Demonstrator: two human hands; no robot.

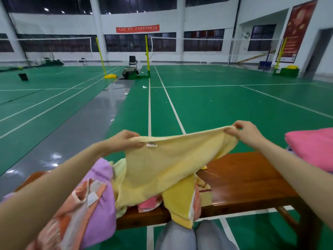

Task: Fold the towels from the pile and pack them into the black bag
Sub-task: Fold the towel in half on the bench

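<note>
Two hands hold a pale yellow towel (162,165) stretched above the wooden counter (243,179) in front of me. My left hand (124,139) pinches its left top corner in curled fingers; my right hand (246,130) pinches the right corner likewise. The towel's lower part drapes onto the pile (100,188) of purple, orange and pink towels at the counter's near left. A folded pink towel (313,147) lies far right.
</note>
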